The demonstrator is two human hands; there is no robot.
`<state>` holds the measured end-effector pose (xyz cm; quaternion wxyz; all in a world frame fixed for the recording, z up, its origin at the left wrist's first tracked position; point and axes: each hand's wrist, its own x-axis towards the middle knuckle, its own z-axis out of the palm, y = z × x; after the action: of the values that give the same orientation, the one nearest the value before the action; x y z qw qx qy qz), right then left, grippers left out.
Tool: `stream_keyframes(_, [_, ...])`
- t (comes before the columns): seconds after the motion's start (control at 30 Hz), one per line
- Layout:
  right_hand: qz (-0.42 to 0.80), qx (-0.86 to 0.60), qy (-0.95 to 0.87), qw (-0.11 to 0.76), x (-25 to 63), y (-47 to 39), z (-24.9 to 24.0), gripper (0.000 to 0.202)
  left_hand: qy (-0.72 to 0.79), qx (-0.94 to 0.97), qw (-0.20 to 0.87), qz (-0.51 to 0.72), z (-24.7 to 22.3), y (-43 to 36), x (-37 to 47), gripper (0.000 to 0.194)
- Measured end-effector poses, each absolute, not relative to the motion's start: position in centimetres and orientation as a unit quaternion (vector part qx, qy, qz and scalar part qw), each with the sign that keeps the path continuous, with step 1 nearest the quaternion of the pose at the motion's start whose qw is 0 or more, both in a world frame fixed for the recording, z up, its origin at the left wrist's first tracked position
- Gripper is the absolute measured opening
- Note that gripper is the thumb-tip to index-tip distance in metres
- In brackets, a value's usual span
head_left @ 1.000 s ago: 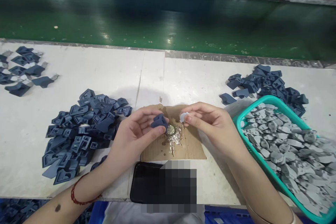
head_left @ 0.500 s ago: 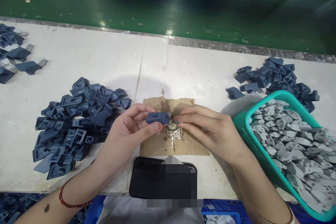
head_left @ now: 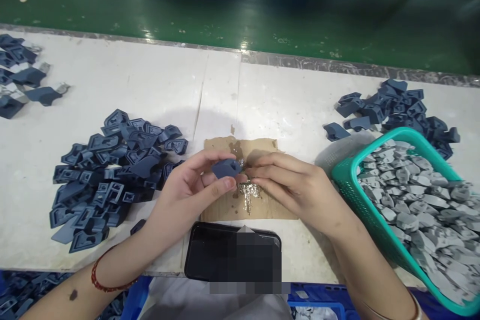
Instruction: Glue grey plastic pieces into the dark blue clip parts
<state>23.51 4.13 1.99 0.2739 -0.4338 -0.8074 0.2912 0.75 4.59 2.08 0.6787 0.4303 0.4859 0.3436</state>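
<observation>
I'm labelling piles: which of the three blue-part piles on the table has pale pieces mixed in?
The pile at the picture's left edge: pale pieces show in it, none in the bigger left pile or the pile behind the teal basket.

From here, the held blue part [head_left: 224, 168] looks matt, smooth plastic. Basket [head_left: 353, 174]: plastic, slight sheen. Cardboard [head_left: 218, 206]: matt, with glossy smear [head_left: 248, 194].
</observation>
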Motion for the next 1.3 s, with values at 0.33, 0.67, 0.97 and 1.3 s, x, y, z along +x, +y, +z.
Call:
stream_keyframes(0.33, [0.421,-0.518,-0.545,0.508,21.9,3.0,3.0,0.013,0.427,0.645,0.559,0.3,2.4,3.5,0.7,0.023])
stream_keyframes(0.67, [0.445,-0.514,-0.539,0.498,21.2,2.8,2.9,0.016,0.406,0.733,0.48,0.261,2.4,3.5,0.6,0.021])
stream_keyframes(0.97, [0.428,-0.491,-0.577,0.492,21.0,2.7,2.8,0.017,0.397,0.771,0.436,0.238,2.5,3.8,0.7,0.018])
stream_keyframes(1.3, [0.396,-0.489,-0.636,0.447,21.2,2.6,3.4,0.008,0.403,0.752,0.477,0.213,3.1,3.8,0.8,0.019])
